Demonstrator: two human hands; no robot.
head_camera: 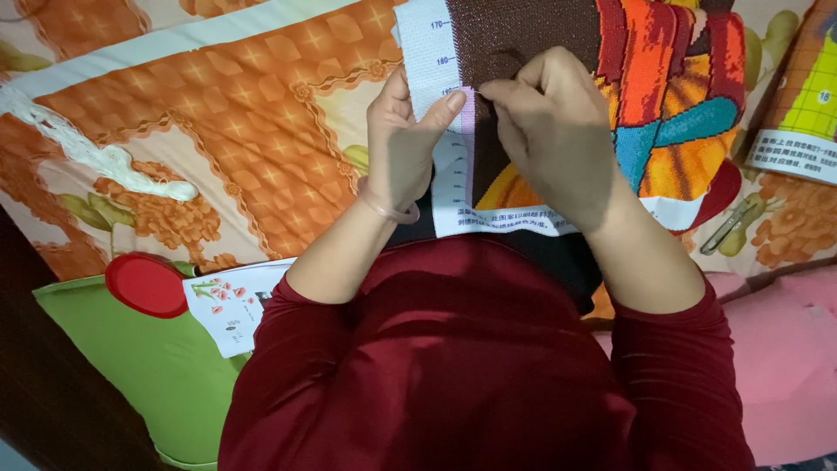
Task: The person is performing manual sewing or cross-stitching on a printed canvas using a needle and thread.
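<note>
Mid-stitch: my left hand (403, 148) pinched the cross-stitch canvas (558, 52) edge, my right hand (549, 131), at 3 o'clock, narrowly gripped the needle (479, 88); a steady pull-through seemed next.

Cross-stitch canvas (558, 52) woven cloth, matt, rough w/ dense stitches; bedspread (218, 113) smooth printed fabric; snips (728, 228) shiny metal.

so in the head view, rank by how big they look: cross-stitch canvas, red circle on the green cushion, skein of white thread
1. cross-stitch canvas
2. skein of white thread, long but thin
3. red circle; close to the skein, so that order is unsure
</note>
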